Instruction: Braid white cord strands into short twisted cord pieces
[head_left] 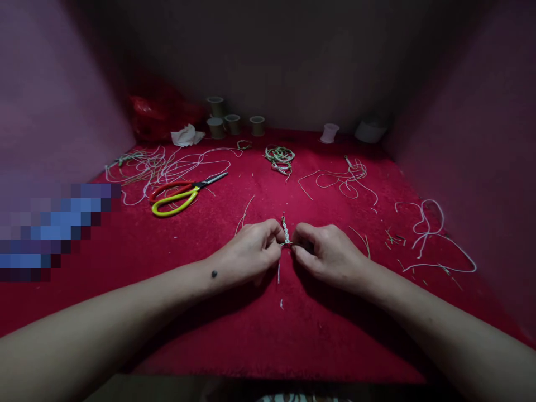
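Pinched narrowly in my left hand (255, 248) and my right hand (320, 248), fine pale cord strands (278, 272) meet the slender, greenish-white knotted braid (286, 230) between my fingertips; red-and-yellow-handled metal scissors (197, 187) lie beyond my left hand, upon the deep-red tabletop (335, 335).

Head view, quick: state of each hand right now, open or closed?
Left hand: closed, pinching thin cord beside the pale braid.
Right hand: closed, pinching thin cord on the braid's other side.
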`<state>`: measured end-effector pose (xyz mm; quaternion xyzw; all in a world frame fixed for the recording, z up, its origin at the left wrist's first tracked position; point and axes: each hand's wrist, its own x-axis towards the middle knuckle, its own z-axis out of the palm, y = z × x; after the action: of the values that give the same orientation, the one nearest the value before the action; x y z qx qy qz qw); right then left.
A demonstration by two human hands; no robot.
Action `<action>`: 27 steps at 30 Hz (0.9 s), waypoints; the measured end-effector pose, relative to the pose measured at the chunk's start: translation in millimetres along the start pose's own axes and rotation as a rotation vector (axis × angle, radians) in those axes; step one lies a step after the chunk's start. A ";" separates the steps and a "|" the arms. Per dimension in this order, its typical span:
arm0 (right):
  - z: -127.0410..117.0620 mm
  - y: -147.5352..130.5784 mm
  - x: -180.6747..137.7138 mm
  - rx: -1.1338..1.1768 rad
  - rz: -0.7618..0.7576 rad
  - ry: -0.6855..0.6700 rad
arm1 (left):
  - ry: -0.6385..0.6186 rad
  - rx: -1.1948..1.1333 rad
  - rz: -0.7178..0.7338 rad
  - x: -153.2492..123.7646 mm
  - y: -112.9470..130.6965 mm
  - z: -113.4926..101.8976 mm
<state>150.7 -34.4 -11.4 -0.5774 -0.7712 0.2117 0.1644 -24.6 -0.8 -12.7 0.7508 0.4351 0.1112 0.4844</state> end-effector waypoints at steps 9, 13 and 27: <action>-5.2 5.8 0.4 0.439 0.063 -0.023 | -0.145 -0.147 -0.124 -5.4 12.0 -8.3; -11.3 3.9 0.5 0.788 0.216 -0.145 | -0.154 -0.102 -0.155 -9.5 16.0 -19.2; -19.2 -12.6 -10.2 0.893 0.253 -0.071 | -0.070 0.739 0.128 -23.4 18.4 -25.4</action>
<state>152.7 -44.7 11.4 -0.5321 -0.5332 0.5611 0.3431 -43.4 -5.4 21.3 0.9039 0.3813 -0.0490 0.1875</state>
